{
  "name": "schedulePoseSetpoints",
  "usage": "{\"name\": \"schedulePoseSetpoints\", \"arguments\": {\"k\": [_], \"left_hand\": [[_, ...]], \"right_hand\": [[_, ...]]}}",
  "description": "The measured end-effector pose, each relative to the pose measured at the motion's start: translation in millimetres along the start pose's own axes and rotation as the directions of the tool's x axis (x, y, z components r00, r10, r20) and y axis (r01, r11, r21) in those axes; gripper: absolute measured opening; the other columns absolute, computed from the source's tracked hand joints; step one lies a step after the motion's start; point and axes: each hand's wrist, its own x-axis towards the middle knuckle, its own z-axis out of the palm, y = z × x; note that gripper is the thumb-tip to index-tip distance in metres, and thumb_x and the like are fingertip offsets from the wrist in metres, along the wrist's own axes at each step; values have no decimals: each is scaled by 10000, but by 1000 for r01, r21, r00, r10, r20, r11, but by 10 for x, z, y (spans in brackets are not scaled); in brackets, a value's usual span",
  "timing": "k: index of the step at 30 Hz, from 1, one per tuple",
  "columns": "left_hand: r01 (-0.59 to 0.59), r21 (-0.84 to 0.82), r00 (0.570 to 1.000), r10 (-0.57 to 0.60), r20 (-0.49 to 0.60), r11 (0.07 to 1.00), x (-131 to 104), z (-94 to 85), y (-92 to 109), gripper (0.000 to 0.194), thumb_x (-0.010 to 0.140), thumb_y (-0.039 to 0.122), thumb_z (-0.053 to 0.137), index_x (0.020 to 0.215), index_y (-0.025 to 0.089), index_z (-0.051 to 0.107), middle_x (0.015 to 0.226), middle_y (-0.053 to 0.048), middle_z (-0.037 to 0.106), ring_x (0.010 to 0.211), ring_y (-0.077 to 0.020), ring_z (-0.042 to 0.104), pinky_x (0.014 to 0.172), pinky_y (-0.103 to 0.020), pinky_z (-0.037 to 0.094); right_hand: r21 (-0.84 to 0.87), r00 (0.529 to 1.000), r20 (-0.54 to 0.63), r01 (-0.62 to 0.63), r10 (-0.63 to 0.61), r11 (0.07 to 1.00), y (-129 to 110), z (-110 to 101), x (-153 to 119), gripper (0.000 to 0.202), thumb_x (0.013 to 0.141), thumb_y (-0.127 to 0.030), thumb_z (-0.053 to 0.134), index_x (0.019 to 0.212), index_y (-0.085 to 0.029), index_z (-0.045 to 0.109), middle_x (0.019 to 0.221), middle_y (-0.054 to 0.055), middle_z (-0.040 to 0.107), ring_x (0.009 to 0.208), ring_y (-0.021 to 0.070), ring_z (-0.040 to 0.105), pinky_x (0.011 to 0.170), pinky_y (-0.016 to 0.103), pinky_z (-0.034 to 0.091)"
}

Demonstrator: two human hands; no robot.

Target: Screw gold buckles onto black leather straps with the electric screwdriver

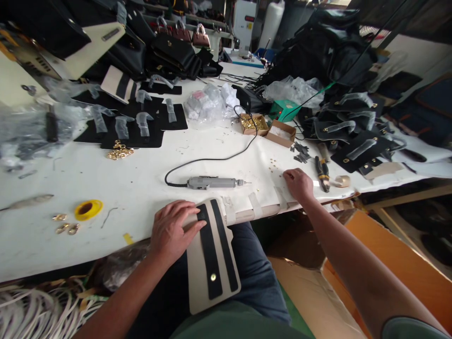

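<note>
A beige bag panel (197, 297) with two black straps (211, 249) leans from the table's front edge down over my lap. One strap carries a round gold-coloured stud (213, 277) near its lower end. My left hand (173, 230) grips the panel's upper left part, thumb and fingertips on the black strap. On the table, my right hand (299, 184) has its fingers pinched together beside small gold-coloured pieces (272, 165); whatever is between the fingertips is hidden. A grey electric screwdriver (213, 182) lies between the hands, its bit pointing right.
Pliers (322, 173) lie right of my right hand. Behind are small boxes, one with gold-coloured hardware (252, 124). Yellow tape (88, 210) and metal clasps (62, 228) lie at left. Black panels with wrapped handles (130, 125) stand further back. A cardboard box (303, 292) is below right.
</note>
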Motion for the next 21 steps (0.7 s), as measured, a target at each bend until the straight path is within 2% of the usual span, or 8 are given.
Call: {"name": "schedulePoseSetpoints", "arguments": {"k": [7,12,16,18,21], "left_hand": [[7,-11,1000,-7,5,1000,9,-19,23,218,906,426,751,1082,300,727,1259,-43,759,1251,-325,643,1022,-491,444],[3,-6,1000,-3,4,1000,4,-19,31,215,913,427,754,1077,291,726,1254,-47,758,1241,-313,643,1025,-480,442],[19,-10,1000,-19,-1,1000,-3,-12,34,219,905,421,768,1075,290,725,1266,-47,755,1239,-309,640,1035,-484,442],[29,-9,1000,-29,4,1000,-7,-9,37,219,899,417,774,1075,296,725,1266,-46,755,1238,-309,641,1038,-487,443],[33,-14,999,-33,6,999,-12,-10,45,226,894,424,780,1075,299,727,1265,-47,754,1238,-312,638,1042,-490,445]], "right_hand": [[25,997,58,-47,45,999,21,-48,74,325,916,-441,588,975,-222,822,1098,90,762,911,232,671,746,322,464],[47,979,186,-95,85,994,55,-169,227,312,820,-451,701,959,-207,838,872,51,792,728,205,667,686,308,473],[6,964,252,-86,81,996,40,-239,320,306,829,-445,691,927,-200,845,717,36,754,632,194,614,626,308,421],[-39,967,247,-62,69,997,28,-240,334,302,854,-420,655,919,-192,842,737,58,754,675,208,617,640,317,398],[-102,977,206,-27,48,994,18,-222,318,329,900,-408,590,934,-186,831,880,108,771,754,229,618,667,333,375]]}}
